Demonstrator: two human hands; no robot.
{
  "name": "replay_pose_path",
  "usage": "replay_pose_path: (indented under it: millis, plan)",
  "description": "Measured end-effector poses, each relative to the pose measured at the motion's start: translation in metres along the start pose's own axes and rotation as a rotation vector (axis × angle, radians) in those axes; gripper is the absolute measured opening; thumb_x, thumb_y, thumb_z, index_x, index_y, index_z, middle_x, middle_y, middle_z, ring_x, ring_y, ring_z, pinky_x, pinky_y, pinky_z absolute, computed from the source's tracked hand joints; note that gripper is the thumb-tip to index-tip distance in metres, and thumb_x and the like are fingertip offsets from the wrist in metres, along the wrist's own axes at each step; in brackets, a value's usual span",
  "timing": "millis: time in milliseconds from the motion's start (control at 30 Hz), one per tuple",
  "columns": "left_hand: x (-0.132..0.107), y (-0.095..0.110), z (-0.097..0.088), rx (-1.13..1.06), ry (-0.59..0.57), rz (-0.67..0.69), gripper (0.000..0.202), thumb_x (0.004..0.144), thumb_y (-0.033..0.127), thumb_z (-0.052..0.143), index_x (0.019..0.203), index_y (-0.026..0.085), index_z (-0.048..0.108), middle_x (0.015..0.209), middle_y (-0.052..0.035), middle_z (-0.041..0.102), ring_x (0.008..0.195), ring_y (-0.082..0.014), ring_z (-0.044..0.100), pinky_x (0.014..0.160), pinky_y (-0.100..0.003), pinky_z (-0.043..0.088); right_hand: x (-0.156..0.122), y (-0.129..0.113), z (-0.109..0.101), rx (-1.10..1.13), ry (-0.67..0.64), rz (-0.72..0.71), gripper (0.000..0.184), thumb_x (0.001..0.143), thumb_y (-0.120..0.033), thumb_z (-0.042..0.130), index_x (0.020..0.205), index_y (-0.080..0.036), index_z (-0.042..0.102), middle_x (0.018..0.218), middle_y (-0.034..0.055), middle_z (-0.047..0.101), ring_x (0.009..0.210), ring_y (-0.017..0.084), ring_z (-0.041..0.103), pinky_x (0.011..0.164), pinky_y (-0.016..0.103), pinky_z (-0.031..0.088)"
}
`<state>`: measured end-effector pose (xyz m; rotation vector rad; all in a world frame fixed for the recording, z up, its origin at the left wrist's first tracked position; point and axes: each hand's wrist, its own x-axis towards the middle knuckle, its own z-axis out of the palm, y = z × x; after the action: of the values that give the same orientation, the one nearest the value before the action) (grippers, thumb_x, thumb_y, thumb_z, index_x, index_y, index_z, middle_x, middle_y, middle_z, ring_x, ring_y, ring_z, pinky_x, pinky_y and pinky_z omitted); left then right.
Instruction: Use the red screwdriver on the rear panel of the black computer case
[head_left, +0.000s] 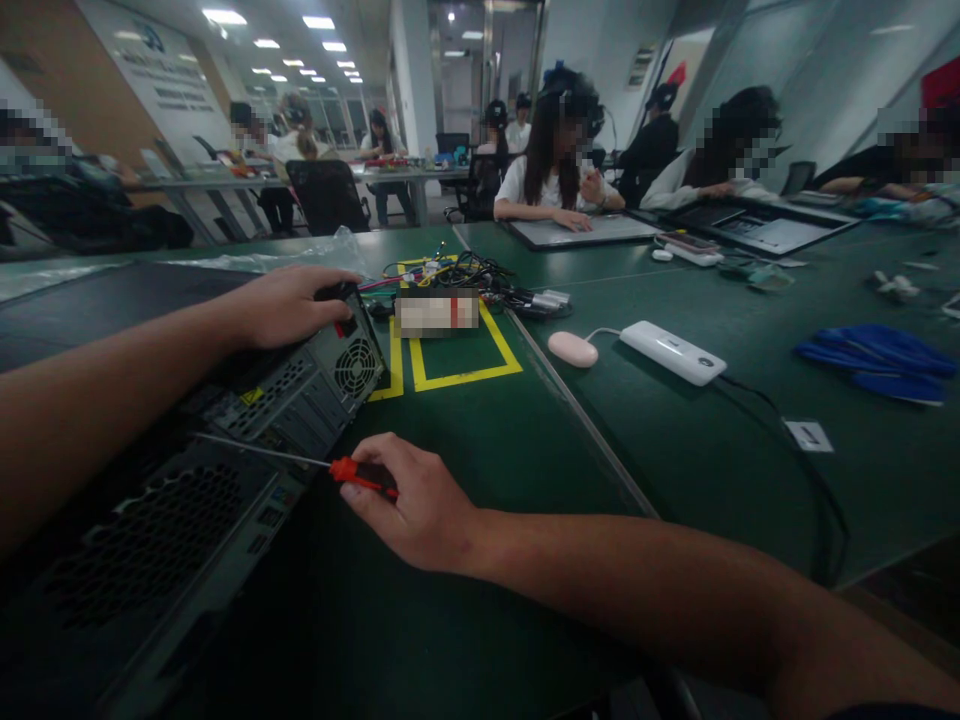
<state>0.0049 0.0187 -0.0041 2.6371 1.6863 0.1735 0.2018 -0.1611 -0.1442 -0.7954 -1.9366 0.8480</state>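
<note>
"Computer case (pixel 214 505) fills the near left. How does the screwdriver (pixel 343 470) lie to it?"

"Just right of it, its long axis running left and slightly far from the fingers, across the back panel. Whether the tip touches, I can't tell."

"And the hands?"

"Right hand (pixel 424 500), nearer me, has fingers closed around the handle. Left hand (pixel 292 305) lies on the case's far end; gripping or merely resting, I can't tell."

"Beyond?"

"Tangled cables (pixel 487 272), far on the green table (pixel 480 440)."

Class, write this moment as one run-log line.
left hand: on desktop PC case, near fan grille | right hand: holds red-and-black screwdriver, shaft over case rear, tip contact unclear | nearby: cable bundle
</note>
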Motion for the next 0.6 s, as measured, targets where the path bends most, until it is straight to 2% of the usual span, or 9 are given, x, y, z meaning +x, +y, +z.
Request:
replay_pose_path:
  millis: [133, 467, 600]
  plan:
    - [0.0008, -0.0014, -0.0007, -0.006, -0.006, 0.009, 0.078, 0.088, 0.054, 0.044, 0.156, 0.018, 0.057, 0.154, -0.0136, 0.065, 0.141, -0.0352, 0.059, 0.12, -0.05, 0.042, 0.0001, 0.0003, 0.0007, 0.007, 0.019, -0.004, 0.021, 0.103, -0.036, 0.063, 0.118, -0.022, 0.058, 0.111, 0.0063, 0.071, 0.097, 0.021, 0.069, 0.09, 0.036, 0.056]
    - [0.0003, 0.0007, -0.0011, -0.024, -0.012, 0.014, 0.081, 0.088, 0.052, 0.042, 0.157, 0.012, 0.056, 0.155, -0.0166, 0.063, 0.143, -0.0358, 0.058, 0.122, -0.05, 0.041, -0.0002, -0.0005, 0.0002, 0.009, 0.012, 0.02, 0.023, 0.103, -0.038, 0.064, 0.119, -0.022, 0.059, 0.11, 0.0061, 0.072, 0.095, 0.02, 0.069, 0.09, 0.036, 0.056]
    - [-0.0003, 0.0003, -0.0011, -0.016, -0.002, 0.015, 0.079, 0.089, 0.052, 0.042, 0.156, 0.014, 0.056, 0.154, -0.0155, 0.064, 0.14, -0.0359, 0.059, 0.12, -0.051, 0.043, -0.0001, -0.0015, 0.0001, 0.003, 0.017, 0.01, 0.023, 0.103, -0.039, 0.064, 0.119, -0.022, 0.06, 0.11, 0.0064, 0.072, 0.096, 0.021, 0.069, 0.091, 0.036, 0.056]
